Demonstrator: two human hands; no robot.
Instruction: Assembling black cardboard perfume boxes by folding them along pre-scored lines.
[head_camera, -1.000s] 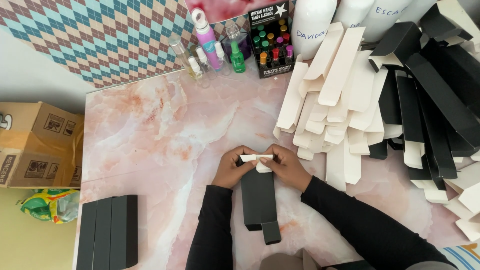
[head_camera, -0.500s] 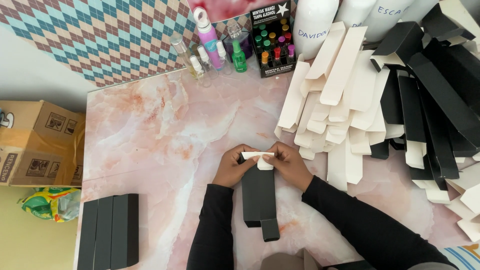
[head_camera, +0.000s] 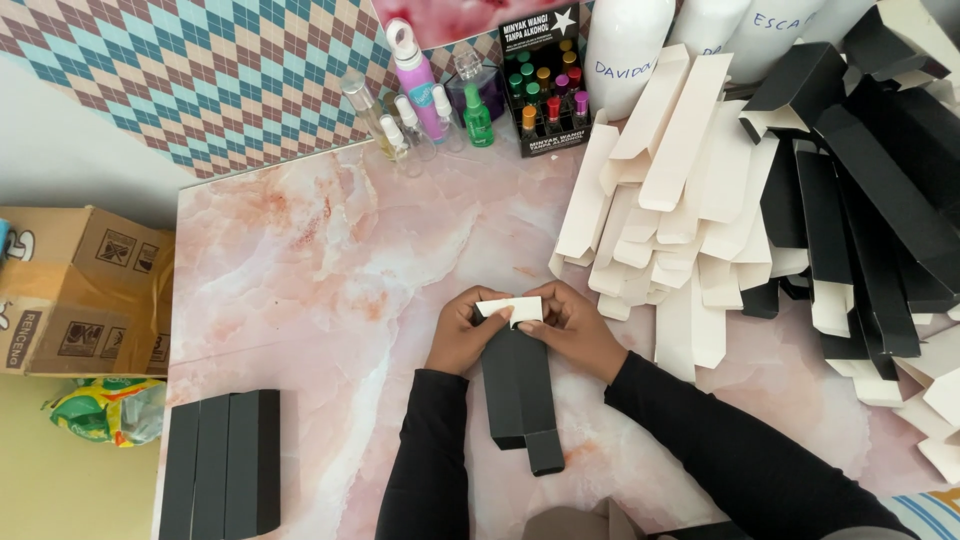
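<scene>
Lying at lower centre of the frame on the pink marble desk (head_camera: 330, 260), a black carton (head_camera: 518, 385) has its white end flap pinched between left hand (head_camera: 462, 332) and right hand (head_camera: 578, 328) fingers.

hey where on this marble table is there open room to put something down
Widest bare patch: the marble table between the small bottles at the back, both hands' black carton, and the black boxes front-left. The right side is crowded with flat cartons.
</scene>
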